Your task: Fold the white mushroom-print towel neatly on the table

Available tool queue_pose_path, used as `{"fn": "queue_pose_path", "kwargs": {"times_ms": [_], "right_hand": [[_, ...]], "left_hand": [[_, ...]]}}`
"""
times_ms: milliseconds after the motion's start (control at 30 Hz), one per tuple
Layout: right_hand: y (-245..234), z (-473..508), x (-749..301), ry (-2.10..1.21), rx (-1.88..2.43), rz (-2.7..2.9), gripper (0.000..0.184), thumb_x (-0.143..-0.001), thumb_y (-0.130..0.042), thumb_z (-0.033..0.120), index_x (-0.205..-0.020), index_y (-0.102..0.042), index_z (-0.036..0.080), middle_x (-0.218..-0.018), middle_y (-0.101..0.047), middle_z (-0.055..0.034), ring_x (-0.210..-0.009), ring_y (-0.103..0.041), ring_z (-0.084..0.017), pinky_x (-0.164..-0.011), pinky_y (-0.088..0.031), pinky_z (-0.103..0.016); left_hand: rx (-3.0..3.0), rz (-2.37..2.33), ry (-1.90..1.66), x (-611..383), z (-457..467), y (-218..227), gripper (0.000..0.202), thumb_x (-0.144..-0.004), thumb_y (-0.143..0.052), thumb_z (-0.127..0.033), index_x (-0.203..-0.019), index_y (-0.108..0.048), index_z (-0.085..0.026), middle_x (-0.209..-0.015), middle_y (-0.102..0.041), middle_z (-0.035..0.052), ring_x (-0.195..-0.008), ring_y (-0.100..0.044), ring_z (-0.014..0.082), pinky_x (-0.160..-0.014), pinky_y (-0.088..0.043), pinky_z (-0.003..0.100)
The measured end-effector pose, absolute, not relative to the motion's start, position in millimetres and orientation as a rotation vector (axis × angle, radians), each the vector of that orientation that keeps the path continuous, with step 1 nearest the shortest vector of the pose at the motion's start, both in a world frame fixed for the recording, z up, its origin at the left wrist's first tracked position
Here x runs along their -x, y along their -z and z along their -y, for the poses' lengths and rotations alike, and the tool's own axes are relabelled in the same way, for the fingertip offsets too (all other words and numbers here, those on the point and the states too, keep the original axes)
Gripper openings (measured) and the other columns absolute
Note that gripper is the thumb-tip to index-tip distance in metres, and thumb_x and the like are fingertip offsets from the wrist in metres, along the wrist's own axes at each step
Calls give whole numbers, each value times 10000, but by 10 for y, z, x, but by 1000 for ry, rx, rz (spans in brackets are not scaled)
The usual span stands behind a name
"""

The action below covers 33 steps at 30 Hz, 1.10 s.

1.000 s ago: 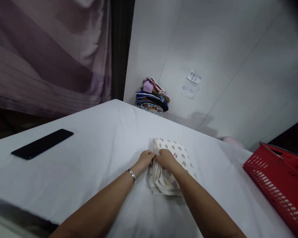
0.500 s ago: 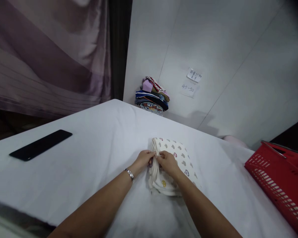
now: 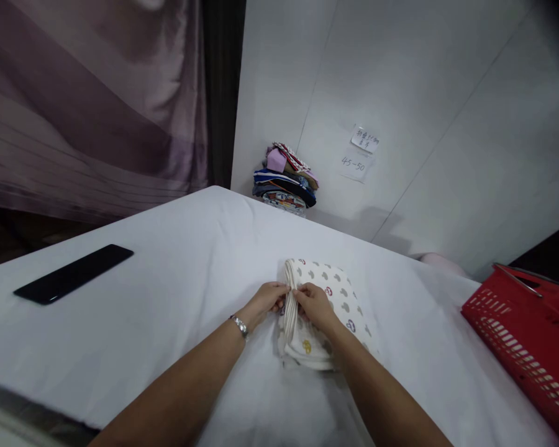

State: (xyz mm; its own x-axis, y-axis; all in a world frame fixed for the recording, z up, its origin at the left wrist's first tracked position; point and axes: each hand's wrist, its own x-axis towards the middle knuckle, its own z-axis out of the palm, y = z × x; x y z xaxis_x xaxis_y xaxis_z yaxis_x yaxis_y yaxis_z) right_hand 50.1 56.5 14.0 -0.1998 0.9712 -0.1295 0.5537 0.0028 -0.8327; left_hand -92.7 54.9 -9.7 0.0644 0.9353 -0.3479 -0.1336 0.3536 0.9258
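A folded cream garment (image 3: 328, 298) printed with small grey, red and yellow shapes lies on the white-covered table (image 3: 177, 279). My left hand (image 3: 268, 299), a metal bracelet on its wrist, pinches the garment's ribbed left edge. My right hand (image 3: 313, 304) rests on top of the garment and pinches the same edge from the other side. Both hands meet at that edge with fingers closed on the cloth.
A black phone (image 3: 72, 273) lies at the table's left. A stack of folded clothes (image 3: 286, 181) stands at the far corner against the wall, below paper notes (image 3: 359, 155). A red plastic basket (image 3: 526, 335) sits at the right edge. A purple curtain (image 3: 88, 99) hangs at left.
My right hand has slid a little toward me, uncovering more of the print. Both hands keep their pinch on the ribbed edge. The view has shifted slightly.
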Motion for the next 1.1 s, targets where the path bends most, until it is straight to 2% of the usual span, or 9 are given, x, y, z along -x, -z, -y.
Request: {"fn": "queue_pose_path", "kwargs": {"times_ms": [200,500,600,800,933,1100], "right_hand": [[-223,-604,-464,-1122,1659,1839,148,-804,-499,303,-800,-539,161,-461,-505,48,-368,-474,-88,-383,-350,-175],[-179,-648,-446,-1017,1724,1896,68,-748,-501,203,-753,-555,161,-438,-523,37,-374,-501,-92,-394,-356,-167],[-179,-648,-446,-997,1725,1900,71,-748,-502,199,-758,-561,160,-435,-526,38,-383,-509,-91,-399,-355,-163],[-206,-636,-468,-1080,1668,1890,103,-784,-524,250,-764,-553,153,-438,-520,44,-370,-497,-84,-395,-362,-168],[-225,-637,-496,-1262,1599,1778,104,-798,-515,256,-763,-525,158,-458,-520,50,-350,-486,-78,-355,-355,-159],[-244,-671,-482,-1242,1670,1820,118,-794,-492,252,-718,-509,164,-467,-538,33,-366,-515,-90,-343,-366,-160]], "left_hand": [[-862,-1240,-998,915,-527,77,232,-659,-596,-359,-692,-516,-145,-466,-462,-59,-387,-405,58,-373,-211,184],[-927,-1400,-997,862,-498,30,70,-696,-516,-216,-671,-518,-151,-381,-427,-62,-353,-371,70,-376,-236,193],[-926,-1382,-1009,863,-498,33,85,-698,-512,-229,-654,-505,-157,-395,-435,-59,-360,-383,71,-374,-236,193],[-906,-1329,-1016,875,-504,31,217,-705,-552,-363,-682,-523,-148,-433,-456,-54,-377,-403,75,-371,-238,196],[-898,-1306,-1014,881,-522,64,212,-699,-560,-356,-683,-519,-149,-430,-451,-59,-370,-385,66,-375,-237,191],[-913,-1300,-1012,881,-525,79,209,-714,-552,-355,-698,-520,-148,-424,-449,-61,-370,-384,66,-377,-233,190]]}}
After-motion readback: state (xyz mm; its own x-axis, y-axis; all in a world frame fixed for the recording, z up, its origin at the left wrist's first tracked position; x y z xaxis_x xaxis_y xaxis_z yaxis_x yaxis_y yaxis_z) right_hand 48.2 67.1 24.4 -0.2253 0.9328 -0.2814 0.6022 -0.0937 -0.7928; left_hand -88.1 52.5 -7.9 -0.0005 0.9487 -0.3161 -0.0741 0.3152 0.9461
